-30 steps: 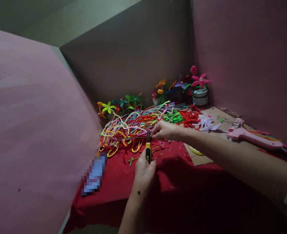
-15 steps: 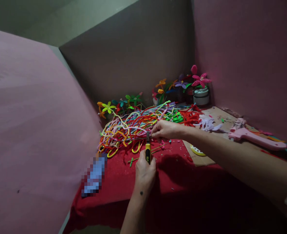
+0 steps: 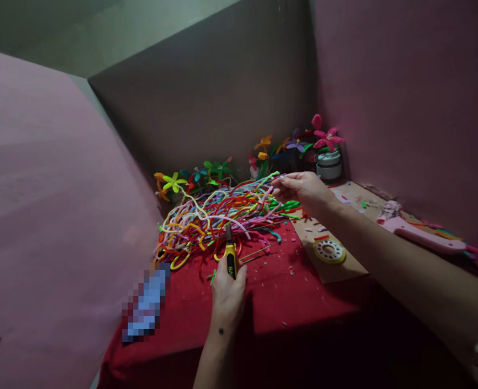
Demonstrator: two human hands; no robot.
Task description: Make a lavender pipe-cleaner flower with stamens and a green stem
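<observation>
My left hand (image 3: 228,289) is closed around a yellow-and-black hand tool (image 3: 231,258). Its narrow dark head points away from me; the exact kind is unclear from this angle. Farther right and higher, my right hand (image 3: 298,190) has its thumb and fingers pinched together above the edge of a tangled heap of pipe cleaners (image 3: 218,202). Whatever lies between those fingertips is too small to tell. Just behind the tool lie yellow-handled scissors (image 3: 180,261), partly covered by the heap. A thin stick (image 3: 259,253) rests on the red cloth (image 3: 279,292) by my left hand.
Pipe-cleaner flowers (image 3: 174,182) stand along the back, with a pink one (image 3: 329,139) over a grey pot (image 3: 329,165). On the right are a cardboard sheet (image 3: 348,269), a white-and-yellow disc with holes (image 3: 329,251) and a pink glue gun (image 3: 425,232). A wall (image 3: 405,108) rises beyond.
My right hand has moved up and to the right, away from the tool's head. The tool in my left hand has shifted slightly left in view. The disc is now uncovered.
</observation>
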